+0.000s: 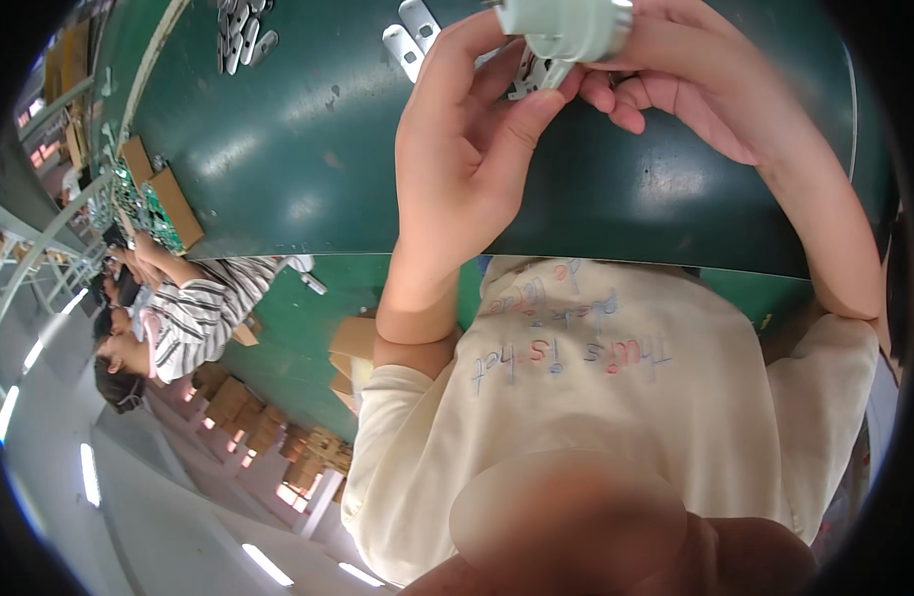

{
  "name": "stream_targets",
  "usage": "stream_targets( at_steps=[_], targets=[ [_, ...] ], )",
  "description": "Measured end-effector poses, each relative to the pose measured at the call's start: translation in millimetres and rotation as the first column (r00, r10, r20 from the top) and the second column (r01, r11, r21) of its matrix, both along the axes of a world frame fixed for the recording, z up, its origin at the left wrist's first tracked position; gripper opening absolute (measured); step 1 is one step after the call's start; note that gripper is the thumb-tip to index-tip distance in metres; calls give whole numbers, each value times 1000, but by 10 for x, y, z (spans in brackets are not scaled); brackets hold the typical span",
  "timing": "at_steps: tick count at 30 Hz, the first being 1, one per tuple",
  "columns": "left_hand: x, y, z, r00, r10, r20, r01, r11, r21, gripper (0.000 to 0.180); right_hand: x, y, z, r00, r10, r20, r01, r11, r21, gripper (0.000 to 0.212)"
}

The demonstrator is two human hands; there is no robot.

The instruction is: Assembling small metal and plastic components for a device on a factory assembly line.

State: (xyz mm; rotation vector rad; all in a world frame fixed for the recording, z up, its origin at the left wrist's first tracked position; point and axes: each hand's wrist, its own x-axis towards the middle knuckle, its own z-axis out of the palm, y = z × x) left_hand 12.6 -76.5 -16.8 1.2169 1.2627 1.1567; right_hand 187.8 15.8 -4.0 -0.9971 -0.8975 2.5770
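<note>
My left hand (467,149) is raised over the green table (288,149), its thumb and fingers closed on a small white-and-metal part (541,75). Close beside it, my right hand (680,74) has its fingers curled in toward that part; what they grip is hidden. A pale mint cylindrical body with a metallic ring (566,28) sits in front of both hands at the top edge, partly cut off. Just left of my left hand lie flat silver metal plates (405,52) with rounded ends and holes.
More silver plates (243,35) lie in a pile at the far left of the table. Beyond its left end, a person in a striped shirt (213,313) works by a cardboard box (177,207) and small green parts. Cartons (352,343) stand on the green floor.
</note>
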Motion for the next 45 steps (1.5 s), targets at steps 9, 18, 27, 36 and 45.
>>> stream_targets(
  at_steps=[9,18,27,36,45],
  targets=[
    [265,-5,-152,994,-26,107,15,995,97,39,91,-13,-11,991,80,111,-100,978,184,28],
    [271,-65,-274,961,112,-252,-32,954,299,39,38,-41,45,990,52,128,-79,973,218,27],
    [367,-69,-267,866,276,-417,-115,921,372,48,71,-36,96,987,118,113,-133,981,140,25],
    [328,102,-53,833,507,-220,-496,862,110,28,129,-96,194,970,-240,38,241,969,-50,36],
    [182,30,-44,934,358,-19,-337,896,288,32,82,-197,390,967,-256,16,247,946,212,35]
  ],
)
